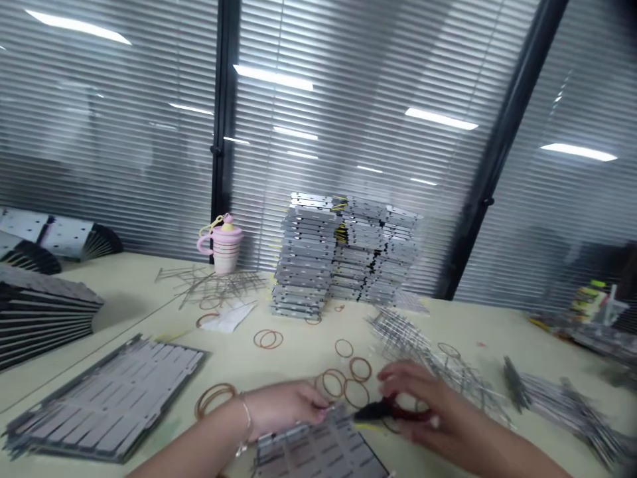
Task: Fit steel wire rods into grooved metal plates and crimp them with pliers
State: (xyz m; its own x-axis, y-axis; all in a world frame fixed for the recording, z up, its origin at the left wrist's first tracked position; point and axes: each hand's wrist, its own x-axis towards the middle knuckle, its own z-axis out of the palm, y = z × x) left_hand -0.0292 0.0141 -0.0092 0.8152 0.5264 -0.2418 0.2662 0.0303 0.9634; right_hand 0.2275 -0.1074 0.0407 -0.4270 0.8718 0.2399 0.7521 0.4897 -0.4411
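On the table (124, 285), a mug (223, 244) stands left of a tall stack of metal plates (343, 255) (blinds (348, 133) behind), rubber bands (269, 339) lie before it, and the left hand (283, 408) is at a slotted sheet (318, 448), beside pliers (378, 411) in the right hand (418, 405).

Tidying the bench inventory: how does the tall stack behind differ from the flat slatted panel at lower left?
The stack of grey metal plates stands tall in columns at the back near the blinds; the slatted grey panel lies flat toward the front left. The stack shows mostly narrow plate edges; the panel shows its broad face of rows of slats. Shared: a grey colour, and both rest on the pale table.
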